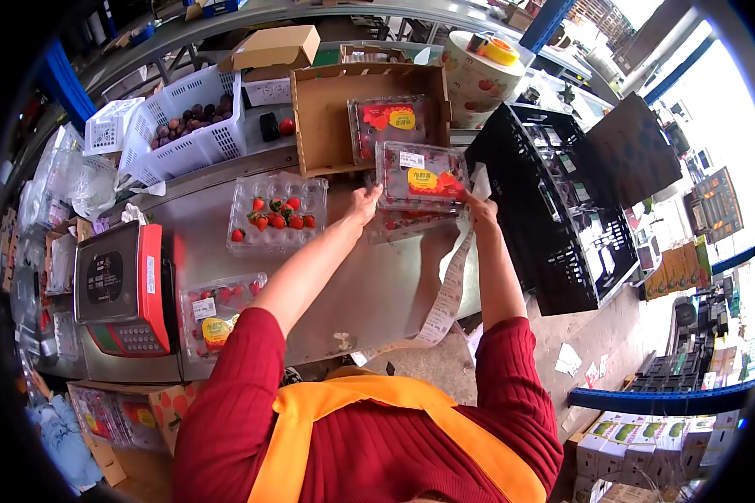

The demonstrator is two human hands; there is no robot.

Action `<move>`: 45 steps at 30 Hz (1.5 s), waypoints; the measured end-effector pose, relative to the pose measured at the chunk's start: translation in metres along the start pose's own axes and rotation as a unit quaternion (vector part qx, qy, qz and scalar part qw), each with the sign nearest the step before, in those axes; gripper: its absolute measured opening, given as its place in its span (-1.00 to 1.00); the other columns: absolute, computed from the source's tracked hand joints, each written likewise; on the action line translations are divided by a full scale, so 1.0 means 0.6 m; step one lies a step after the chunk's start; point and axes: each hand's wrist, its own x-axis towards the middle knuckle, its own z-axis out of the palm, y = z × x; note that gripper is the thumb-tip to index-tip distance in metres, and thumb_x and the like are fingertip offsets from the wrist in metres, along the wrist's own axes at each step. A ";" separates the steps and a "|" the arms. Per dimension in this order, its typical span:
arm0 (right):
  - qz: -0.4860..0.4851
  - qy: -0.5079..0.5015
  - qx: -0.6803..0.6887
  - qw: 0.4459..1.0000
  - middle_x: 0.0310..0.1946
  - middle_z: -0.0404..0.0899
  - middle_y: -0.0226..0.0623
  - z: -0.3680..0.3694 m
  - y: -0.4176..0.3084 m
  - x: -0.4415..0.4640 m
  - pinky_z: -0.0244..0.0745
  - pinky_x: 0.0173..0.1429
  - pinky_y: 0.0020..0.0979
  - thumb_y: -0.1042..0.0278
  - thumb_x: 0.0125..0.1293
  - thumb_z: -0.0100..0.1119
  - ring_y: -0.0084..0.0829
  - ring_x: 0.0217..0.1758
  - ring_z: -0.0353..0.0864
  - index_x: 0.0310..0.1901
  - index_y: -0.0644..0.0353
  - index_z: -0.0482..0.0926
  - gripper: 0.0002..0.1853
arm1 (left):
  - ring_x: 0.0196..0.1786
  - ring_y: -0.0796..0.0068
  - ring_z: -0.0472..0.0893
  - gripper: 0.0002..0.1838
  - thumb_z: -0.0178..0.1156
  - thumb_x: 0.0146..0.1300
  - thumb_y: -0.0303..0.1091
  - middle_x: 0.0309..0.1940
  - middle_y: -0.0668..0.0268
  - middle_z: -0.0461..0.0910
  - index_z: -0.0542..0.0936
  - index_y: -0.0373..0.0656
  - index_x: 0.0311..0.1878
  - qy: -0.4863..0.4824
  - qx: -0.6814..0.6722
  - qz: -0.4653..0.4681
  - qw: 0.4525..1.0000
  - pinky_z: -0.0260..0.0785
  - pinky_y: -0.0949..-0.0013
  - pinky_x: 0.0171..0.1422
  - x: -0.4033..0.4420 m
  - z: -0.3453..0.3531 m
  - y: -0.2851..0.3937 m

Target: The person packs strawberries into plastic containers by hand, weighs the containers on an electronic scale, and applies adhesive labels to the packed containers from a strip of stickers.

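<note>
1. Fruit-packing workshop, shown by a red-and-black electronic scale [122,289] on a grey metal worktable [377,285].
2. Behind the scale: a white slatted plastic crate [197,155] of round dark-purple fruit [195,122].
3. Right of the scale: a clear dimpled plastic tray [312,196] of red strawberries [278,221].
4. Far right of the scale: stacked white printed cardboard cartons [646,444].

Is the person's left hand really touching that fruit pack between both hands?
Touching: the head view shows the left hand meeting the fruit pack at its near left corner.
</note>
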 end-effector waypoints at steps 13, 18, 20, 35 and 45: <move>0.074 -0.389 -0.033 0.918 -0.33 0.64 -0.37 -0.010 -0.002 -0.484 0.32 -0.44 -0.57 0.26 0.04 0.44 -0.56 -0.40 0.56 -0.08 0.30 0.58 -0.57 | -0.31 0.67 0.40 -0.77 0.21 0.30 -0.30 -0.33 0.42 0.38 0.37 -0.13 -0.13 0.308 -0.093 0.209 0.924 0.28 0.53 -0.29 -0.439 -0.185 -0.087; -0.034 -0.535 -0.041 0.843 -0.26 0.60 -0.33 0.184 0.008 -0.672 0.50 -0.09 -0.45 0.22 0.01 0.51 -0.52 -0.21 0.55 -0.06 0.35 0.52 -0.47 | -0.35 0.68 0.38 -0.88 0.11 0.36 -0.39 -0.39 0.42 0.39 0.39 -0.20 -0.18 0.547 -0.075 0.190 0.812 0.27 0.56 -0.28 -0.604 -0.376 -0.160; -0.036 -0.570 -0.080 0.817 -0.28 0.60 -0.34 0.246 0.016 -0.690 0.49 -0.10 -0.44 0.14 0.01 0.51 -0.54 -0.21 0.54 -0.06 0.33 0.52 -0.44 | -0.30 0.52 0.45 -0.71 0.18 0.32 -0.21 -0.33 0.34 0.46 0.43 -0.25 -0.12 0.575 0.010 0.101 0.812 0.34 0.41 -0.20 -0.616 -0.440 -0.221; 0.122 -0.548 -0.102 0.821 -0.61 0.46 -0.42 0.401 0.025 -0.647 0.29 -0.52 -0.52 -0.35 0.19 0.10 -0.55 -0.62 0.39 -0.12 0.10 0.55 -0.41 | 0.11 0.42 0.45 -0.09 0.48 -0.11 0.09 0.10 0.19 0.48 0.39 -0.32 0.21 0.457 -0.430 -0.017 0.779 0.32 0.26 0.17 -0.570 -0.360 -0.235; 0.081 -0.650 0.072 0.752 -0.59 0.47 -0.40 0.311 -0.028 -0.783 0.39 -0.55 -0.47 0.12 0.16 0.31 -0.48 -0.65 0.45 -0.05 0.24 0.43 -0.55 | 0.05 0.24 0.46 -0.17 0.36 0.01 -0.26 0.04 0.03 0.27 0.03 -0.28 0.21 0.551 -0.322 0.202 0.743 0.45 0.24 0.11 -0.742 -0.423 -0.108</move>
